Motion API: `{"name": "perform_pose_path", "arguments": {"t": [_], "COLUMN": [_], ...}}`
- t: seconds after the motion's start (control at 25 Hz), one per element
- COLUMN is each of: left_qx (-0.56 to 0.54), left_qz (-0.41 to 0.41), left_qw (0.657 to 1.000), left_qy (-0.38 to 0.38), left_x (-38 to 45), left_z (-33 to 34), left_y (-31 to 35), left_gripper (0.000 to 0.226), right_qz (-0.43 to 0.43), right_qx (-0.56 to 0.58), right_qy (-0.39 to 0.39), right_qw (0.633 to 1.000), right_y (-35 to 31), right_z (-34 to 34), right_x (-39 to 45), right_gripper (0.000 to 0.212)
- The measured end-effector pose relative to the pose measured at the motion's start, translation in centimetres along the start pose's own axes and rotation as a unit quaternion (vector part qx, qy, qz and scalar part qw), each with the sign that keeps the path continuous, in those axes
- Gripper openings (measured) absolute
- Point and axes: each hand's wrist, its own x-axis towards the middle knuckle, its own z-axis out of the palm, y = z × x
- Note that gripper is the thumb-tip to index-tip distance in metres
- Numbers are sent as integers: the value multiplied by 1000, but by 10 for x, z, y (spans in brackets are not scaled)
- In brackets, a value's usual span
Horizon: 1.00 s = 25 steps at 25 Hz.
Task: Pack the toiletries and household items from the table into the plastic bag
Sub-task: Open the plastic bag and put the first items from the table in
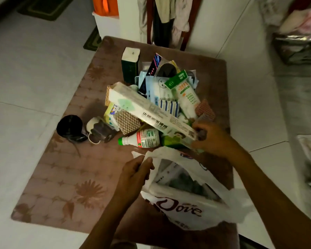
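While the left hand (136,170) pinches the near-left rim of the plastic bag (183,200) to keep its mouth open, the right hand (211,136) is closed on the near end of a long white carton (151,112) that lies tilted across the heap of toiletries. Step in hand, as I read it: lifting this carton off the heap for loading. Packing looks early; most items remain on the counter (61,177).

Next move calls for raising the carton clear without dragging the white bottle (142,140) and green pack beneath it, then swinging it toward the bag and feeding it in end first, since the mouth is narrow and floppy.

Bag: thin white film, brown lettering, crumpled, lying at the counter's near edge, with at least one boxed item already visible inside. Carton: rigid, printed, corners sharp.
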Motion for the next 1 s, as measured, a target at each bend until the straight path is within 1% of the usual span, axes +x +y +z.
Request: {"name": "perform_pose_path", "arguments": {"t": [0.12, 0.28, 0.4, 0.44, 0.52, 0.56, 0.64, 0.68, 0.76, 0.84, 0.88, 0.92, 1.0], "left_qx": [15, -17, -49, -60, -79, -106, -215, -269, -339, -401, -417, -409, -328], "left_qz": [-5, -36, -13, -7, 9, 15, 6, -2, 3, 28, 36, 39, 25], "left_qw": [1000, 999, 998, 997, 996, 994, 977, 963, 937, 909, 901, 906, 943], "left_qy": [4, 10, 42, 48, 35, 22, -11, -32, -79, -113, -114, -99, -51], "left_x": [2, -4, -11, -10, -7, -5, 0, 2, 5, 4, 3, 2, -6], "left_z": [21, 41, 48, 47, 43, 41, 37, 34, 28, 20, 16, 12, 7], "left_y": [11, 13, 25, 29, 38, 42, 48, 50, 56, 61, 62, 61, 56], "left_gripper": [35, 32, 26, 25, 26, 25, 27, 35, 49, 60, 62, 61, 62], "right_qz": [66, 99, 83, 82, 74, 59, 36, 31, 38, 37, 47, 63, 90], "right_qx": [11, 24, 62, 101, 165, 180, 172, 152, 94, -39, -119, -193, -309], "right_qy": [-32, -80, -81, -80, -58, -45, -32, -30, -13, 21, 15, -10, -74], "right_qw": [997, 992, 991, 988, 982, 981, 984, 987, 995, 998, 992, 979, 944], "right_y": [48, 92, 111, 111, 103, 99, 99, 103, 117, 133, 142, 146, 149], "right_z": [-18, -9, 10, 23, 53, 69, 89, 92, 84, 65, 57, 49, 48], "right_x": [-50, -81, -110, -120, -131, -131, -122, -118, -114, -112, -112, -110, -102], "right_gripper": [43, 44, 41, 42, 44, 45, 47, 49, 56, 58, 59, 61, 63]}}
